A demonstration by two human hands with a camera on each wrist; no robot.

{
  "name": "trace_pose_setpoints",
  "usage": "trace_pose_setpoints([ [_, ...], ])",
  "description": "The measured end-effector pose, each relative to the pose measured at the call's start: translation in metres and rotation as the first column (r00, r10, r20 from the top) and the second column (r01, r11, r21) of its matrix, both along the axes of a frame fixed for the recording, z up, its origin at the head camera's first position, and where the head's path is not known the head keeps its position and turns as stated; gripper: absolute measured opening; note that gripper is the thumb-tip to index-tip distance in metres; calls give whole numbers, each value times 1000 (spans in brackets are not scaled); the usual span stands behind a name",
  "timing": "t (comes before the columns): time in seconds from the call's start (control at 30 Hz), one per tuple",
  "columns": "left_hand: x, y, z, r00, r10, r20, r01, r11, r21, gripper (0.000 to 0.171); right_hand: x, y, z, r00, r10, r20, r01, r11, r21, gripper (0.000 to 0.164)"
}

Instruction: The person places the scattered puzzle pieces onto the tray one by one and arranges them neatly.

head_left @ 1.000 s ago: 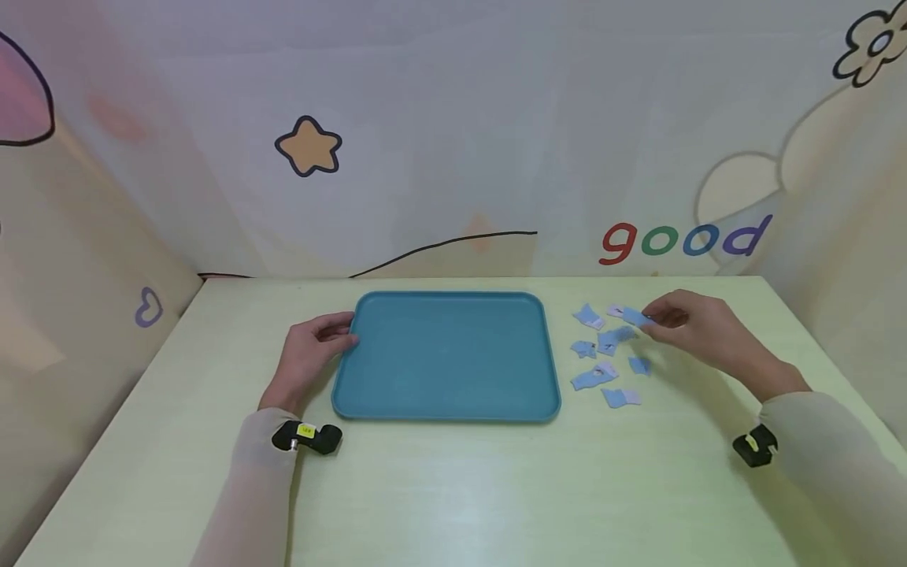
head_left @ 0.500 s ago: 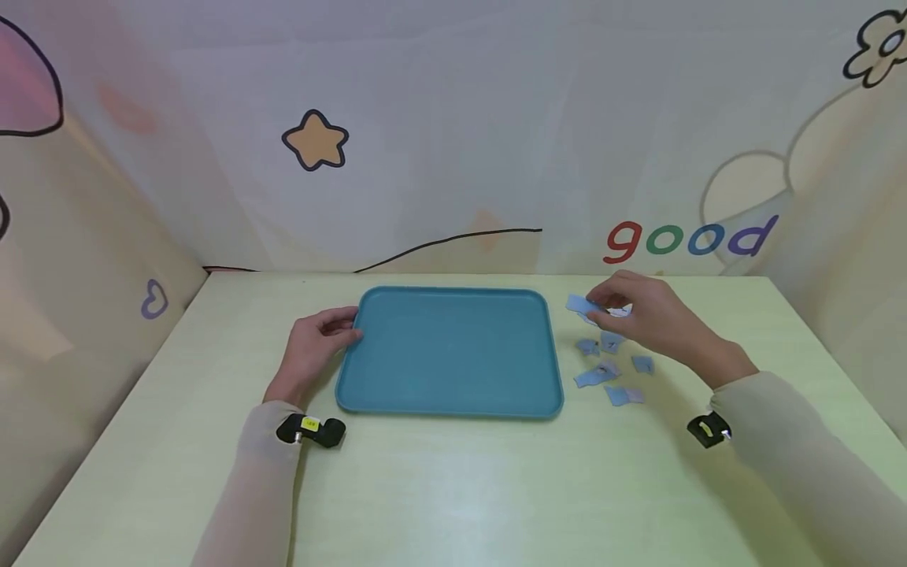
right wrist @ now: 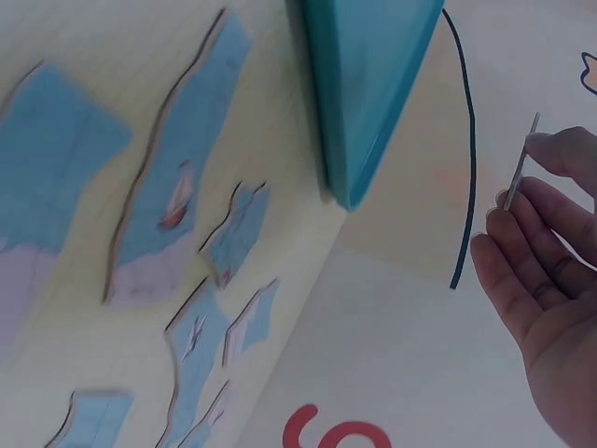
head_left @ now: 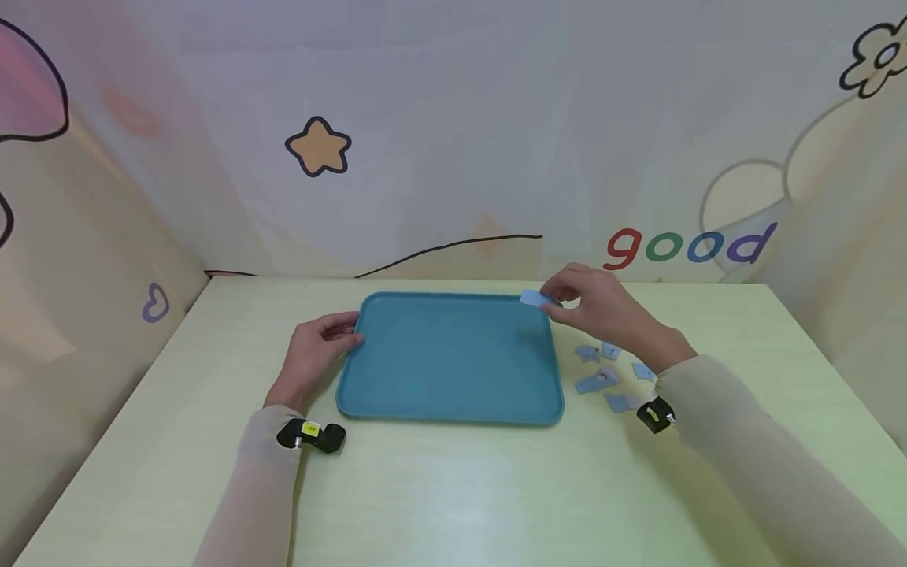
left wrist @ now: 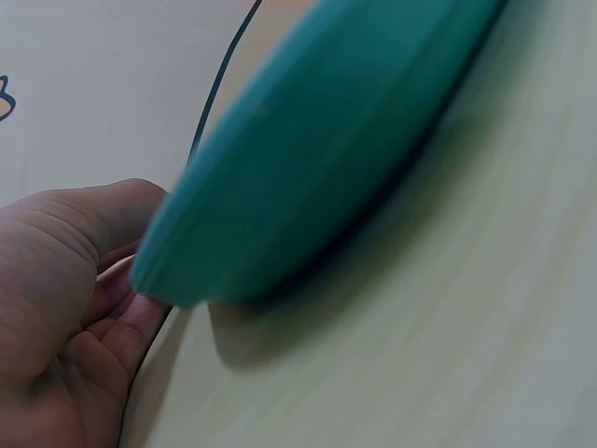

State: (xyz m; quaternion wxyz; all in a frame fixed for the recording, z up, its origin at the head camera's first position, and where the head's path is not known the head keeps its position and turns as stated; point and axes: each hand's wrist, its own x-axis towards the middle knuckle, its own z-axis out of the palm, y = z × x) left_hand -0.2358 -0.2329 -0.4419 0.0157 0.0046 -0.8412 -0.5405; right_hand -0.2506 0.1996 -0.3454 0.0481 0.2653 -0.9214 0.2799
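Observation:
My left hand [head_left: 312, 354] grips the left rim of a blue tray [head_left: 449, 362]; in the left wrist view the thumb lies along the tray edge with the fingers below it. Over the tray's far right corner, my right hand [head_left: 602, 311] pinches a flat light-blue puzzle piece [head_left: 533, 298] between thumb and fingers. The right wrist view shows that held piece edge-on, as a thin strip, raised above the table. Several loose blue and pale-purple puzzle pieces [head_left: 597, 381] lie right of the tray. One has a small printed sailboat [right wrist: 177, 198]. My right forearm and hand cover part of that area.
The pale table [head_left: 453, 496] extends in front of the tray and to both sides. Behind it hangs a printed cloth backdrop [head_left: 439, 142] with a star and the word "good". Each wrist carries a small black camera.
My right hand has moved left from among the loose pieces to the tray's far right corner, carrying the puzzle piece. My left hand has stayed on the tray rim.

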Motion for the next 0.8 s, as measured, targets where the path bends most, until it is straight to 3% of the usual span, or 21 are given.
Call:
trace_pose_setpoints([
  [0.8, 0, -3, -1, 1000, 6, -7, -6, 1000, -5, 46, -39, -74, -11, 993, 119, 15, -117, 989, -95, 24],
])
